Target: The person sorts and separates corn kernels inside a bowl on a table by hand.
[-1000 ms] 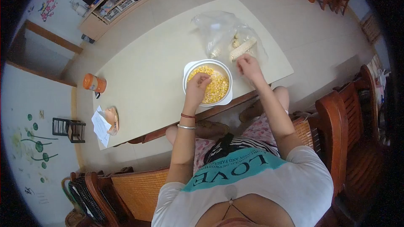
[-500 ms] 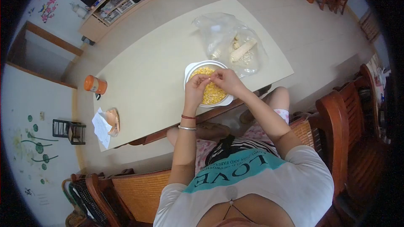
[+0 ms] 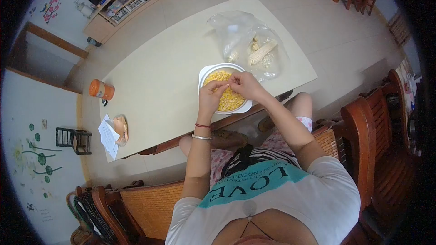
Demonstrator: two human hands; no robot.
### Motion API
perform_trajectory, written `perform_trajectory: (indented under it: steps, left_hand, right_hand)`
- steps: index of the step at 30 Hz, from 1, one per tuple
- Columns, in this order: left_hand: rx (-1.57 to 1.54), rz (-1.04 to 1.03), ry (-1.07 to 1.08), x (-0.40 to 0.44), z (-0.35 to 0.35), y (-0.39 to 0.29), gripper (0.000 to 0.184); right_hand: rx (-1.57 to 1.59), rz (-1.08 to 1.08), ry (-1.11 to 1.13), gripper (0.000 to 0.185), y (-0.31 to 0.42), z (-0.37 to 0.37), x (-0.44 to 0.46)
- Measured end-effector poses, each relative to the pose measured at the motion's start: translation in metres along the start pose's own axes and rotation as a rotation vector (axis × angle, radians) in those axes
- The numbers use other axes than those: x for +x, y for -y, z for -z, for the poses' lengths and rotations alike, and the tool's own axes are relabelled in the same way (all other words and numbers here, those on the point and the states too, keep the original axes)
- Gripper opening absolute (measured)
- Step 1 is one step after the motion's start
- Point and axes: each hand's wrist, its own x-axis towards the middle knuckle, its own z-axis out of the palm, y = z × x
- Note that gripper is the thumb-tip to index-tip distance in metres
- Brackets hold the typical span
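A lot looks done: under the left grip [image 3: 210, 96] and the right grip [image 3: 246, 87], a white bowl [image 3: 208, 70] on the table [image 3: 168, 77] has many loose yellow corn kernels [image 3: 230, 102] in it. Past the right grip, a bit more to the right, a corn cob [image 3: 263, 53] that looks bare lies in or on a clear plastic bag [image 3: 235, 25]; I cannot tell which. One tiny pale bit [image 3: 227, 85] is not in the bowl yet. The left grip pinches it. The right grip's tips look pressed together on the same bit, too small to name.
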Motion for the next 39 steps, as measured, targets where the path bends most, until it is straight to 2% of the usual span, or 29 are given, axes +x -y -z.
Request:
perform_trajectory:
  steps: [10, 16, 24, 28, 33, 39]
  left_hand:
    - [-0.004, -0.001, -0.001, 0.001, 0.000, 0.007, 0.015]
    - [0.017, -0.075, -0.006, 0.002, 0.000, 0.012, 0.015]
    - [-0.005, -0.015, 0.004, 0.001, -0.001, 0.007, 0.015]
    - [-0.030, 0.041, -0.001, 0.000, -0.001, 0.000, 0.015]
    - [-0.096, -0.009, -0.045, 0.002, -0.003, 0.010, 0.014]
    - [-0.133, -0.015, -0.071, 0.001, -0.004, 0.012, 0.012]
  right_hand:
    - [0.047, -0.016, 0.014, 0.017, 0.001, 0.001, 0.000]
    - [0.016, -0.012, 0.023, 0.015, 0.007, 0.002, -0.002]
    - [-0.089, 0.012, -0.034, 0.019, 0.007, -0.002, -0.004]
    - [-0.023, 0.014, -0.050, 0.020, 0.008, -0.002, -0.004]
    - [0.112, -0.024, 0.004, 0.013, 0.006, 0.000, -0.002]
    - [0.272, -0.121, 0.079, 0.015, 0.009, 0.002, 0.001]
